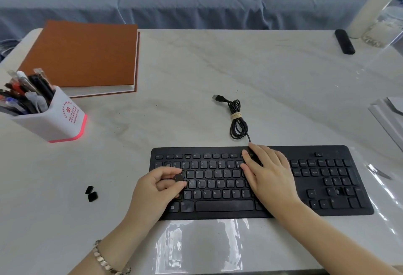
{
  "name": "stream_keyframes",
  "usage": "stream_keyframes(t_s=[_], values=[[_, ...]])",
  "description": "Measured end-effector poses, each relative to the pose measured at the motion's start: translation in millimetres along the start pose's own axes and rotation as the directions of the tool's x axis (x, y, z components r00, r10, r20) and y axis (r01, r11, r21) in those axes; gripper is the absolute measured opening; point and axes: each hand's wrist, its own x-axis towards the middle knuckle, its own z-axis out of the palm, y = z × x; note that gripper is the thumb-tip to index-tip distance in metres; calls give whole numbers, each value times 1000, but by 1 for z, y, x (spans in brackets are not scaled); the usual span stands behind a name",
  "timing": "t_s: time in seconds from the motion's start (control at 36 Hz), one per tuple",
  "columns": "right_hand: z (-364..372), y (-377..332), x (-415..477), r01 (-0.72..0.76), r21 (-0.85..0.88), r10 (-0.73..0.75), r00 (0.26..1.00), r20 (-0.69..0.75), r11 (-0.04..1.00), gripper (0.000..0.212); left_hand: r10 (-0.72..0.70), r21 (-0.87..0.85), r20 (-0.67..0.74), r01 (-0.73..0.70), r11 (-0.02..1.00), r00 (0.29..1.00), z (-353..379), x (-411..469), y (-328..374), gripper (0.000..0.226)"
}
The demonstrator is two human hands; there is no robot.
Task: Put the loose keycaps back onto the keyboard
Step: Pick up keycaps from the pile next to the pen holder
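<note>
Over the left end of the black keyboard (261, 178), the left hand (157, 189) has its fingers curled, pinching one black keycap (179, 178) between thumb and fingertips just above the letter rows. Its wrist wears a beaded bracelet (102, 259). Toward the middle, the right hand (268, 174) lies flat with fingers straight, pressing on the keys and holding nothing. Two loose keycaps (91, 193) lie touching each other on the pale surface (196, 78), well apart to the keyboard's left. Behind the keyboard sits its coiled USB cable (236, 117).

Soft even light, glare below, warped edges
</note>
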Motion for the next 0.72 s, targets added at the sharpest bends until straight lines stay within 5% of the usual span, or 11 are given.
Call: stream_keyframes(t_s=[0.25,0.72], values=[[7,-16,6,-192,139,194,981,-3,972,41,82,36,-91,-79,996,993,-9,2,3,23],[9,-18,4,-234,171,224,972,75,957,45,237,289,-30,-219,932,971,-31,23,6,28]])
